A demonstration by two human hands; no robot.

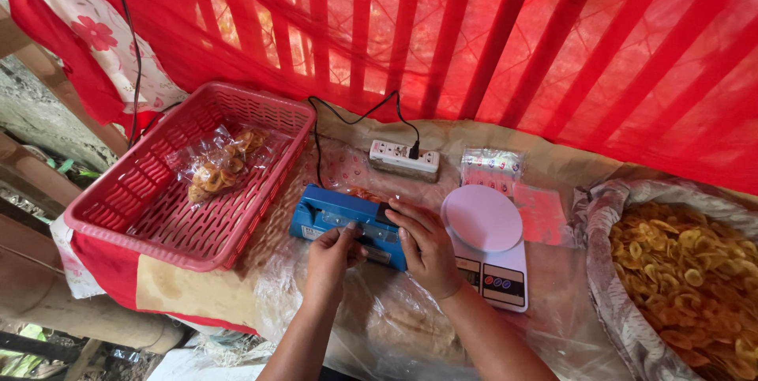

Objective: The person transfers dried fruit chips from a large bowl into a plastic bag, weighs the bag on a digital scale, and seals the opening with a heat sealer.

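Left hand (333, 251): closed, pinched at blue sealer (347, 223) front edge.
Right hand (426, 245): pressed flat on sealer's right end.
Scale (488, 247): just beside.

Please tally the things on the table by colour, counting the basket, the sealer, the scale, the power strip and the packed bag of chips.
Red: 1, the basket
Blue: 1, the sealer, with the left hand and right hand on it
White: 2, the scale and the power strip
Clear: 1, the bag of chips in the basket
Total: 5
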